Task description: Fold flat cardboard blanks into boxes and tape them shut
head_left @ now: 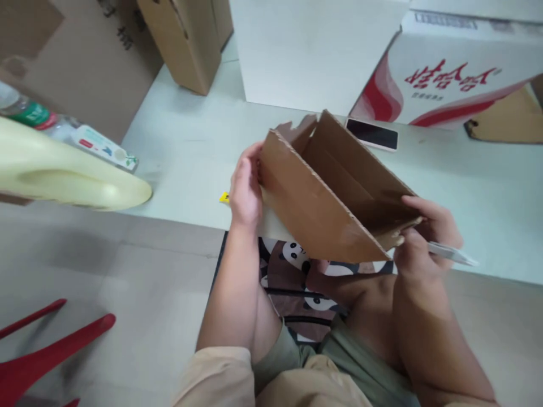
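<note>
A torn brown cardboard box piece (322, 203), folded into an open trough, is held between both hands at the near edge of a pale table (190, 152). My left hand (245, 189) grips its left end, fingers closed on the flap. My right hand (424, 237) pinches its lower right corner and also holds a thin white tool (452, 253) that sticks out to the right; I cannot make out what it is.
A phone (372, 134) lies screen-up behind the box. Brown cartons (186, 39), a large white box (314, 51) and a white carton with red print (449, 73) stand at the back. A plastic bottle (63, 127) and a cream curved object (63, 172) are left; a red chair (38, 356) is lower left.
</note>
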`<state>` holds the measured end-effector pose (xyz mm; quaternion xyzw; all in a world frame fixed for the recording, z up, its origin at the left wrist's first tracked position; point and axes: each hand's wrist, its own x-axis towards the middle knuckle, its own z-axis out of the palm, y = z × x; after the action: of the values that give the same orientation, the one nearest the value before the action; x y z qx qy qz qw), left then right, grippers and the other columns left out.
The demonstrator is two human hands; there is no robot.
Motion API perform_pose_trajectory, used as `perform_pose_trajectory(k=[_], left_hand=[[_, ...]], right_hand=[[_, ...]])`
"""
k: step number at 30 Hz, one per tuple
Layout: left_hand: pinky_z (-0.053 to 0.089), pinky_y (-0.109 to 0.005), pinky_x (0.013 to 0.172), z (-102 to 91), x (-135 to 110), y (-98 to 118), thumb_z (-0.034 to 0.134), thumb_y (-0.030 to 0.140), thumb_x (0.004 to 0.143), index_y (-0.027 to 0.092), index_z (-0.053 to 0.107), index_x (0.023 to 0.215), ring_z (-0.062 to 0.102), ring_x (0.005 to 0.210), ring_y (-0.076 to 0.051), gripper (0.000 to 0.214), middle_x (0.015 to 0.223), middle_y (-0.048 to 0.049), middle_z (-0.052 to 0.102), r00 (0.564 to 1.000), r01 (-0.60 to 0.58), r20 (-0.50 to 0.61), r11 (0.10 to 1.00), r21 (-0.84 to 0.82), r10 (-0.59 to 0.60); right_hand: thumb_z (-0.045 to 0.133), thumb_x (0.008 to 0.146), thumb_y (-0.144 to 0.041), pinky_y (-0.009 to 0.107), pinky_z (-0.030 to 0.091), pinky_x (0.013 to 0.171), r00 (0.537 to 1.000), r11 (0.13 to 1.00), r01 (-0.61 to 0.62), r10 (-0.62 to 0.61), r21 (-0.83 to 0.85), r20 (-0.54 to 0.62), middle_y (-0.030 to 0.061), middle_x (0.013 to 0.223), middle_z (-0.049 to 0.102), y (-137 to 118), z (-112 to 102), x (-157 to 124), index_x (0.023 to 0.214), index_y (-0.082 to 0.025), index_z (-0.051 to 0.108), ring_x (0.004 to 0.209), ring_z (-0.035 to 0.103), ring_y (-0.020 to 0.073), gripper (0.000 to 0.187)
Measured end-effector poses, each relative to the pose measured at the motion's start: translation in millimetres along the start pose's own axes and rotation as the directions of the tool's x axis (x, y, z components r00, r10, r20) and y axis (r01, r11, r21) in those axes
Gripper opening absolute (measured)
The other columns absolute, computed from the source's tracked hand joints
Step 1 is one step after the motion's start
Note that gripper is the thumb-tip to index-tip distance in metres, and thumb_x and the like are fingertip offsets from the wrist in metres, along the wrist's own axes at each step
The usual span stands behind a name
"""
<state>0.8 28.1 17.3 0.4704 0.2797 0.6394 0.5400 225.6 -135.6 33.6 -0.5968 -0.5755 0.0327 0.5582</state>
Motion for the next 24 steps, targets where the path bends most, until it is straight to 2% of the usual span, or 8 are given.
perform_pose_trajectory(k=[3, 5, 8, 10, 13, 18, 21, 24], left_hand=[[0.047, -0.041, 0.112, 10.3, -1.7, 2.7, 0.055, 0.069, 0.085, 0.026, 0.068, 0.108, 0.061, 0.127, -0.026, 0.05, 0.124, -0.0055, 0.07, 0.999, 0.051, -0.004, 0.998, -0.04, -0.051], [0.046, -0.038, 0.112, 16.6, -3.6, 3.8, 0.059, 0.064, 0.083, 0.027, 0.068, 0.107, 0.061, 0.124, -0.024, 0.046, 0.12, -0.0044, 0.07, 0.997, 0.081, 0.015, 0.991, -0.102, -0.08], [0.049, -0.037, 0.102, 26.4, -6.3, 0.5, 0.058, 0.063, 0.084, 0.026, 0.066, 0.094, 0.063, 0.108, -0.022, 0.039, 0.104, -0.004, 0.07, 0.997, 0.083, 0.004, 0.992, -0.092, -0.083], [0.05, -0.035, 0.093, 33.0, -7.3, -4.1, 0.058, 0.064, 0.086, 0.024, 0.059, 0.081, 0.063, 0.095, -0.02, 0.04, 0.09, -0.0034, 0.064, 0.998, 0.033, -0.049, 0.999, -0.038, -0.034], [0.049, -0.029, 0.086, 40.0, -7.7, -9.9, 0.068, 0.061, 0.082, 0.023, 0.049, 0.07, 0.055, 0.08, -0.014, 0.043, 0.079, -0.0004, 0.053, 0.993, -0.027, -0.114, 1.0, -0.006, 0.026], [0.046, -0.027, 0.072, 37.8, -6.0, -10.6, 0.074, 0.067, 0.073, 0.022, 0.043, 0.068, 0.049, 0.07, -0.013, 0.054, 0.073, 0.0015, 0.049, 0.981, -0.075, -0.162, 0.981, 0.177, 0.105], [0.046, -0.027, 0.074, 33.0, -5.8, -9.7, 0.073, 0.072, 0.072, 0.022, 0.042, 0.07, 0.051, 0.071, -0.013, 0.058, 0.073, 0.0025, 0.048, 0.979, -0.084, -0.156, 0.96, 0.267, 0.129], [0.045, -0.025, 0.071, 30.4, -7.6, -9.7, 0.073, 0.07, 0.073, 0.023, 0.045, 0.073, 0.05, 0.068, -0.011, 0.055, 0.074, 0.0032, 0.049, 0.98, -0.084, -0.155, 0.961, 0.264, 0.128]], right_hand=[[0.063, 0.087, -0.033, 0.031, 0.046, 0.045, 0.993, 0.999, 0.04, -0.04, 0.001, -0.107, 0.0026, 0.094, 0.071, 10.1, 5.1, -1.6, 0.129, -0.039, 0.065, 0.056, 0.057, 0.0154, 0.043], [0.067, 0.086, -0.032, 0.035, 0.057, 0.059, 0.988, 0.997, 0.054, -0.06, -0.052, -0.14, 0.0056, 0.11, 0.071, 13.9, 6.9, -2.7, 0.134, -0.038, 0.061, 0.077, 0.069, 0.0207, 0.049], [0.066, 0.087, -0.03, 0.04, 0.062, 0.079, 0.985, 0.997, 0.051, -0.06, -0.056, -0.16, 0.0078, 0.122, 0.07, 16.2, 7.5, -4.3, 0.146, -0.038, 0.046, 0.101, 0.072, 0.0262, 0.063], [0.063, 0.089, -0.028, 0.041, 0.063, 0.08, 0.988, 1.0, 0.022, -0.025, -0.019, -0.151, 0.0072, 0.116, 0.073, 15.5, 6.8, -4.4, 0.148, -0.037, 0.043, 0.097, 0.074, 0.0255, 0.062], [0.058, 0.091, -0.023, 0.039, 0.064, 0.078, 0.996, 1.0, 0.016, -0.017, -0.003, -0.09, 0.0057, 0.105, 0.077, 13.9, 4.2, -2.8, 0.13, -0.033, 0.06, 0.09, 0.076, 0.0239, 0.04], [0.056, 0.09, -0.025, 0.034, 0.063, 0.074, 0.999, 0.994, 0.048, -0.046, 0.097, -0.024, 0.0032, 0.099, 0.08, 19.3, 0.1, -1.1, 0.106, -0.029, 0.073, 0.086, 0.077, 0.0209, 0.023], [0.057, 0.092, -0.032, 0.034, 0.062, 0.071, 0.999, 0.992, -0.048, 0.049, 0.121, -0.006, 0.003, 0.096, 0.08, 22.2, 0.5, -1.6, 0.102, -0.028, 0.075, 0.083, 0.076, 0.0209, 0.021], [0.057, 0.092, -0.031, 0.036, 0.062, 0.077, 0.999, 0.989, 0.001, 0.004, 0.15, -0.038, 0.0029, 0.1, 0.08, 21.7, 2.1, -1.7, 0.106, -0.031, 0.075, 0.089, 0.076, 0.0217, 0.022]])
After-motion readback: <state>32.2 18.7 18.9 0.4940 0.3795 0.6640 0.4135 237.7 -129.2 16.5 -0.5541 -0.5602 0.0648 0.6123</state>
